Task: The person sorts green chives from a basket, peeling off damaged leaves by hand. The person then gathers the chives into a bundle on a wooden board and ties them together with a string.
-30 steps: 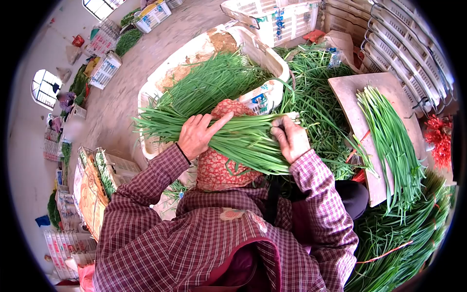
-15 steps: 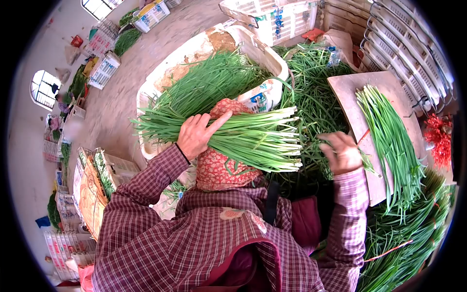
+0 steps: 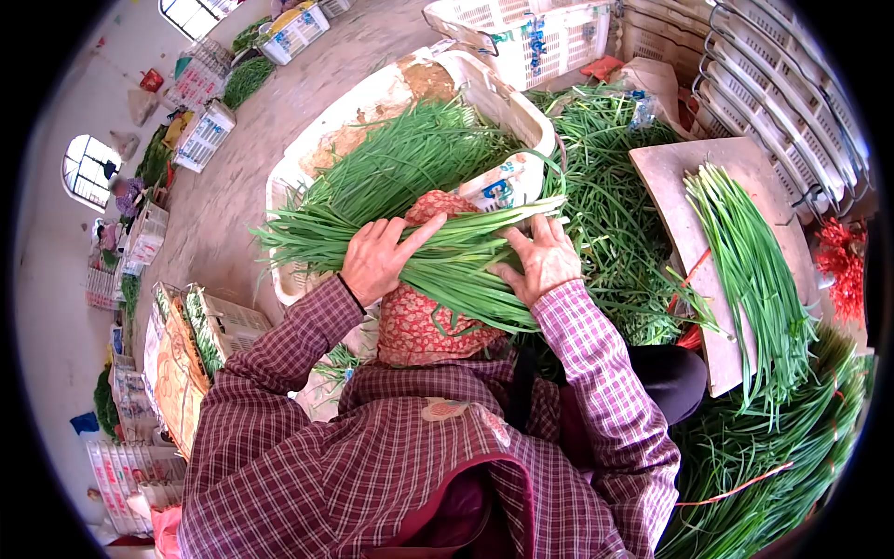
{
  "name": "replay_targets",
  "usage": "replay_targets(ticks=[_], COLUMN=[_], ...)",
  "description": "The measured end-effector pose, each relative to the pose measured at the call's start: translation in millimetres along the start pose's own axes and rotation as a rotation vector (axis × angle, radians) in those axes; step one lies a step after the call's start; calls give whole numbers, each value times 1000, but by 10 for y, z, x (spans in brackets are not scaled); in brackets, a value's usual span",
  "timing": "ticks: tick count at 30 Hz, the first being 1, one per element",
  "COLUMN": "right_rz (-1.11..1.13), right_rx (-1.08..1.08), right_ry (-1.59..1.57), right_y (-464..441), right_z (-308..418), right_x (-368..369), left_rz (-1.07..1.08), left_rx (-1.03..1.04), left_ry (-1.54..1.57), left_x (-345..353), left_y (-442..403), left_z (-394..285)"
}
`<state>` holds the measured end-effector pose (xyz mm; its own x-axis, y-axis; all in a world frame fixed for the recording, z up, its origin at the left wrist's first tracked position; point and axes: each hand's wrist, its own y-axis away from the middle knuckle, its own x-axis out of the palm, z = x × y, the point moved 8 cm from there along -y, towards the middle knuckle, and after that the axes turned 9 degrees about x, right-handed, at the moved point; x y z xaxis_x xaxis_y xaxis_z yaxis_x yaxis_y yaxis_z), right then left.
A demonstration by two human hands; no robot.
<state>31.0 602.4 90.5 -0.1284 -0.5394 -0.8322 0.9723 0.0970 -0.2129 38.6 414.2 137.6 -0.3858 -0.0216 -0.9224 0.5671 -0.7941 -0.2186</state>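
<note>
One green bunch (image 3: pixel 456 244) lies over floral cloth (image 3: pixel 419 334), 6 o'clock of the tub (image 3: pixel 531 119). Left hand (image 3: pixel 374 261) clamped round leaves (image 3: pixel 312 233); right hand (image 3: pixel 545 261) spread on stems (image 3: pixel 498 221), can't tell if gripping. If left loosens, stems could fan out or slide off the cloth. Lower stem ends hidden behind right hand; bunch underside unseen.

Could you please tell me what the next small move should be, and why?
Perhaps the right hand should gently even up the pale stem ends: its fingers are spread at that end, some upper stems show beyond its fingertips, and the left hand lies across the green bunch, seemingly steadying it.
</note>
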Motion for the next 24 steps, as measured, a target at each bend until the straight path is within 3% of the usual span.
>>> replay_targets(ticks=[4,5,11,18,22,24], right_rz=[95,14,8,-17,164,238], right_rx=[-43,-92,-197,-15,153,195], right_ry=[-60,-88,-202,-650,-946,-1243], right_y=[-52,-43,-86,-145,-164,-147], right_z=[233,281,333,60,-223,-338], right_x=[-39,-21,47,-115,-50,13], left_rz=[-16,-11,18,13,-3,30], left_rx=[-8,-10,-11,-18,-37,-48], left_ry=[27,31,38,39,65,74], left_x=[-3,2,-2,43,57,62], left_y=[-12,-10,-19,-4,9,11], left_z=[11,17,27,73,110,102])
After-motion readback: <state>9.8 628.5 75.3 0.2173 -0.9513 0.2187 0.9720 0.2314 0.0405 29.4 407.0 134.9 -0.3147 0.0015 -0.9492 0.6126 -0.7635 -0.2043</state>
